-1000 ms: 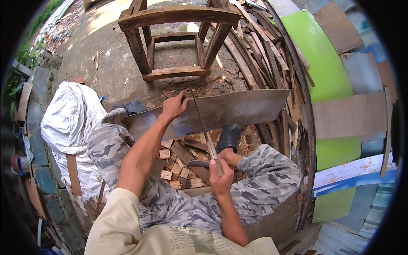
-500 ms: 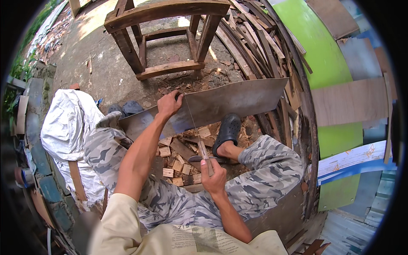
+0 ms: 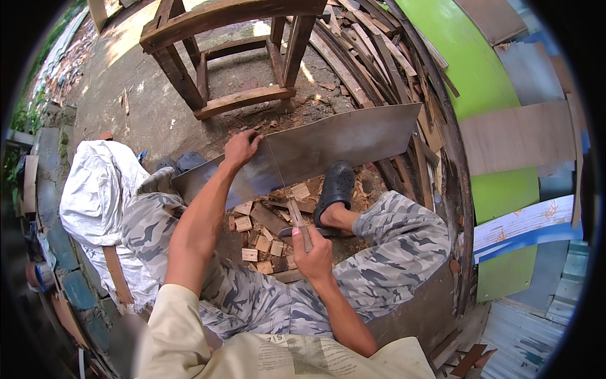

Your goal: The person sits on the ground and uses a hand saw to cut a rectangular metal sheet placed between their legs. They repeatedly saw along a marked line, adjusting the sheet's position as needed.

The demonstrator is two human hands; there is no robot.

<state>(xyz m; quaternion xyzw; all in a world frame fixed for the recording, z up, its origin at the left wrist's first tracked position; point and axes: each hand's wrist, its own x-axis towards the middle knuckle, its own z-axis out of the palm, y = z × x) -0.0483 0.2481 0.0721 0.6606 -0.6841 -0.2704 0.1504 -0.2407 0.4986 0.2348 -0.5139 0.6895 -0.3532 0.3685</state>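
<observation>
Thin board point(image 3: 344, 140) slants across the centre of the frame. Our left hand point(image 3: 241, 149), fingers curled nearly closed, grips its upper edge, likely to steady it; our right hand point(image 3: 314, 254) wraps tightly around a wooden handle point(image 3: 295, 213) lower down, apparently to line the blade point(image 3: 276, 162) up across it. Compared with a second ago, the blade looks thinner and the board's right end sits higher.

Board point(image 3: 344, 138) slantwise across centre; furniture frame point(image 3: 243, 101) beyond it. Handsaw point(image 3: 295, 212) near side, handle above loose wood blocks point(image 3: 250, 255). Clog point(image 3: 338, 183) right of blocks. Slat heap point(image 3: 356, 71) farther right. Sack point(image 3: 101, 196) at left, beside block wall point(image 3: 77, 285).
</observation>
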